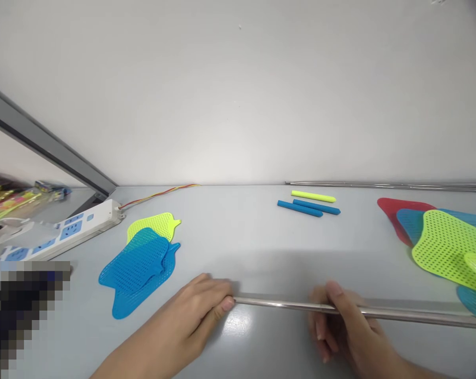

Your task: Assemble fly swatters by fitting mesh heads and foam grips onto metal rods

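A thin steel rod (340, 308) lies across the front of the grey table, and both hands are on it. My left hand (194, 310) is curled around its left end, and my right hand (340, 321) grips it further along. Left of my hands lie a blue mesh fly swatter head (137, 273) and a yellow-green one (155, 225), overlapping. Red, blue and yellow-green heads (447, 252) are piled at the right edge. Two blue sticks (299, 208) and a yellow stick (313, 196) lie beyond the rod.
A white power strip (70, 231) with blue sockets sits at the left, trailing red-and-yellow wires (159, 193). A second steel rod (388, 185) lies along the back wall. A grey frame (44, 139) slants at the left, with colourful items (12, 202) beyond it. A pixelated patch (20, 316) hides the lower left corner.
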`<state>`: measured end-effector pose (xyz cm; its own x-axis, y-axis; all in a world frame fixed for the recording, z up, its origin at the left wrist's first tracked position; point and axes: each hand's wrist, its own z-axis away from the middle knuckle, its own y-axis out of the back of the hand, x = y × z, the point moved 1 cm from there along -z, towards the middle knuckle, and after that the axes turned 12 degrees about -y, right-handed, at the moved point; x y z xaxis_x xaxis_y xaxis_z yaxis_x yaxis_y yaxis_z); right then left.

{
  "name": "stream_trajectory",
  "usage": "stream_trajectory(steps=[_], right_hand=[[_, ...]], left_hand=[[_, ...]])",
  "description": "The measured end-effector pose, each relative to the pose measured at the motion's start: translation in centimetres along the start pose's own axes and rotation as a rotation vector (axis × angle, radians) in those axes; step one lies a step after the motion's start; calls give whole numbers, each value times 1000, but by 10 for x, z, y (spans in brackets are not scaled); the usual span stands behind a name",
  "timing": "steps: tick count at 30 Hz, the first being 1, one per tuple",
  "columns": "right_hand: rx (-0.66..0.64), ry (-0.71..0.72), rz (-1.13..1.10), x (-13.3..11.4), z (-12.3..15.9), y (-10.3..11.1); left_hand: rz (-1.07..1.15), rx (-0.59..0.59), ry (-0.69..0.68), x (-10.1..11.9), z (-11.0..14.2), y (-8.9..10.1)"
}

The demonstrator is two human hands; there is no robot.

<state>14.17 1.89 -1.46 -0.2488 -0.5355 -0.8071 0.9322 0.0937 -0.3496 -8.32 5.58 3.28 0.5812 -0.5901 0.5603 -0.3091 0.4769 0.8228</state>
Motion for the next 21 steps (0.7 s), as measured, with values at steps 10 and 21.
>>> stream_trajectory(steps=[10,21], right_hand=[[-3,-99,362,-15,8,-3],[-78,-185,442,-18,6,-6]], left_hand=[[-354,100,-99,2,-1,3],[-465,119,-186,11,2,-17]])
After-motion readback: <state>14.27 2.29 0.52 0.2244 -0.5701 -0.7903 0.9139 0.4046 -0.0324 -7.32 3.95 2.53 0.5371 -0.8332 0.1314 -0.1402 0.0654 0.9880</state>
